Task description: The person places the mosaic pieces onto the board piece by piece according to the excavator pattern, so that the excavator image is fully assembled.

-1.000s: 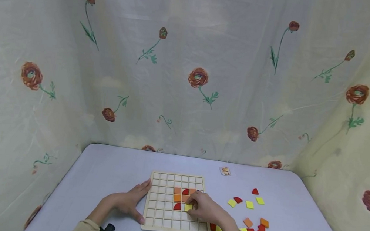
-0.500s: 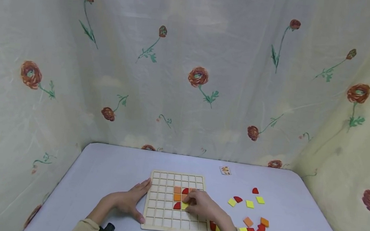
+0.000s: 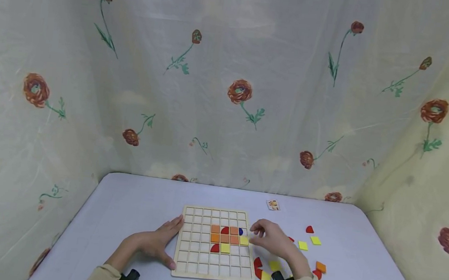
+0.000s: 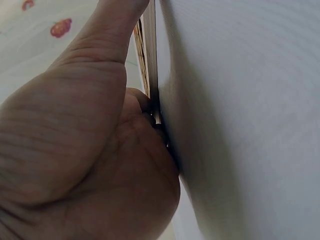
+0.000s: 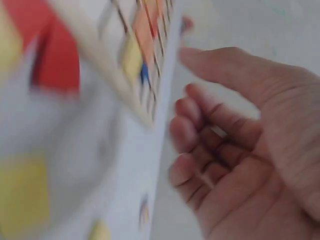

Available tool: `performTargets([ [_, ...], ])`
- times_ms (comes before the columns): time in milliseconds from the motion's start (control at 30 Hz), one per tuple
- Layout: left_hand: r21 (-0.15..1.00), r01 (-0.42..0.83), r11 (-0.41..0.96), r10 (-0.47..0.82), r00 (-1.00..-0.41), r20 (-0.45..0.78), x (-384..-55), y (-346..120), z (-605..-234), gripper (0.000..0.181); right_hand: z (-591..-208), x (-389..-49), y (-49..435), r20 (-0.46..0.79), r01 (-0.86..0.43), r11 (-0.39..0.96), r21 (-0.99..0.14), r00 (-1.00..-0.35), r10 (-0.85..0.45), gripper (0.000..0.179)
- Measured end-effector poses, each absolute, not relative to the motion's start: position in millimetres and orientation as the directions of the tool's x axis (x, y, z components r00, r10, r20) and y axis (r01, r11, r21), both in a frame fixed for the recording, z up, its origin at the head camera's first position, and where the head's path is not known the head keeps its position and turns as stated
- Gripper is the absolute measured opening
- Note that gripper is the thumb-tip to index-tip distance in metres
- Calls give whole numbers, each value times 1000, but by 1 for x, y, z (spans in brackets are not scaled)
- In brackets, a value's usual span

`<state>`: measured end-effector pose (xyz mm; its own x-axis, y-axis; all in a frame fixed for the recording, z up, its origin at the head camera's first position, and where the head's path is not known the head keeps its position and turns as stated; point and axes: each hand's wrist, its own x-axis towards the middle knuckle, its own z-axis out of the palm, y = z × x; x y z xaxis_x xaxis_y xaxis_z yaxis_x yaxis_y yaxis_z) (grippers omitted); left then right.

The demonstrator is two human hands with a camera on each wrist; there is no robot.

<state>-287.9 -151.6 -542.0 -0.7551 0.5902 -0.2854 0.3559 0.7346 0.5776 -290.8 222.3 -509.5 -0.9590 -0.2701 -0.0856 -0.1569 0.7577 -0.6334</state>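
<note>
Yellow square tile [image 3: 243,240], seated at the right end of the fourth row from the top, just beside the fingertips of the right hand [image 3: 273,239]. The thumb and bent fingers of that hand stand slightly apart and hold nothing, as the right wrist view confirms. The left hand [image 3: 157,242] is spread wide along the left edge of the gridded board [image 3: 194,258], its thumb at the near corner.

Within the board, the third row bears an orange tile [image 3: 215,229], a red quarter-round [image 3: 225,230], a salmon tile [image 3: 234,230] and a blue piece [image 3: 240,231]. Below them, one orange and two salmon squares lead up to the yellow tile; the fifth row carries a red quarter-round beside a second yellow square [image 3: 225,248].

Loose red, yellow and orange pieces lie to the right on the white table [image 3: 133,203], some partly hidden by the right forearm [image 3: 298,260]. A small printed card [image 3: 273,205] rests beyond the board.
</note>
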Motion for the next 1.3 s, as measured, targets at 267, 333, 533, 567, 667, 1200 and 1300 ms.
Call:
performTargets([
  [267, 578, 345, 740, 583, -757, -296, -288, -150, -542, 132, -512, -292, 274, -183, 79, 860, -505, -983, -17, 25],
  [333, 580, 343, 739, 584, -756, -296, -288, -150, -542, 132, -513, -291, 281, -189, 90, 863, -497, -982, -7, 24],
  [533, 576, 346, 740, 583, -757, -295, -288, -151, -542, 132, -519, -293, 287, -174, 89, 862, -499, -985, 1, 18],
  [567, 577, 345, 741, 583, -756, -297, -288, -151, -542, 132, -519, -293, 287, -176, 91, 864, -495, -984, 2, 17],
  [667, 574, 345, 743, 582, -757, -299, -288, -150, -542, 132, -520, -294, 285, -192, 104, 870, -481, -981, 11, 17],
  [1200, 577, 336, 744, 575, -762, -297, -290, -152, -545, 132, -520, -296, 273, -241, 95, 886, -454, -970, -19, 19],
  [1300, 580, 348, 736, 584, -760, -285, -290, -153, -545, 132, -520, -296, 257, -188, 38, 869, -493, -980, -64, 20],
])
